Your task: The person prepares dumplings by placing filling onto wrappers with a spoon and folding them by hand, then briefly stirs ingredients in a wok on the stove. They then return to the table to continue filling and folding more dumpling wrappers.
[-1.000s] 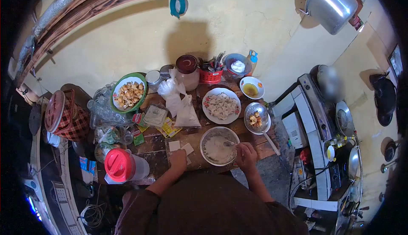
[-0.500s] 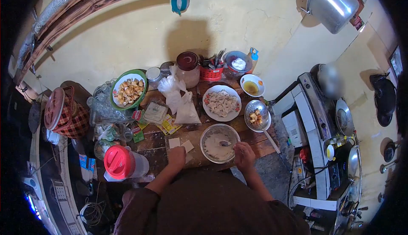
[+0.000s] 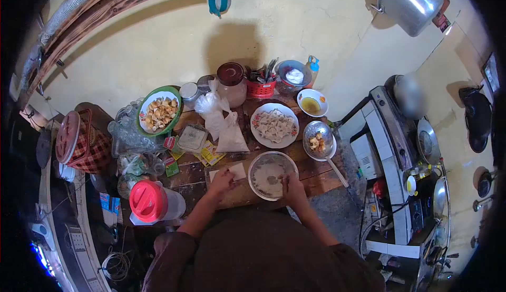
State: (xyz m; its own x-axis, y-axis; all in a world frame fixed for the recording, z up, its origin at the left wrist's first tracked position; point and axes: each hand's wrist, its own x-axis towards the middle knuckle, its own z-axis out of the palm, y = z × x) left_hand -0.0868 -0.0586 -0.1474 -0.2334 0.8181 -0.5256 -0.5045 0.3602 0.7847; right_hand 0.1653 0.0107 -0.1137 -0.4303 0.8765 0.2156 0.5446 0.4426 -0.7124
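Observation:
My right hand (image 3: 293, 187) is closed at the right rim of a metal bowl (image 3: 253, 193) of pale, floury paste. It grips a spoon dipped in the paste; the spoon is mostly hidden by my fingers. Just left of the bowl, my left hand (image 3: 221, 181) is over flat, pale square sheets (image 3: 239, 170) on the wooden table. Its fingers look bent and apart, with no held thing visible. Behind the bowl, a floral plate (image 3: 256, 113) carries several folded pale dumplings.
A skimmer (image 3: 337, 171) with browned pieces rests on a bowl at right. A green-rimmed basin (image 3: 141, 117) holds more browned pieces. White powder bags (image 3: 232, 138), yellow packets (image 3: 212, 155) and a red-lidded jug (image 3: 149, 201) stand left. A stove (image 3: 392, 118) is at far right.
My left hand has risen slightly and moved forward and right over the sheets, which now lie closer together. My right hand has moved a little left over the bowl's rim, with the spoon less visible.

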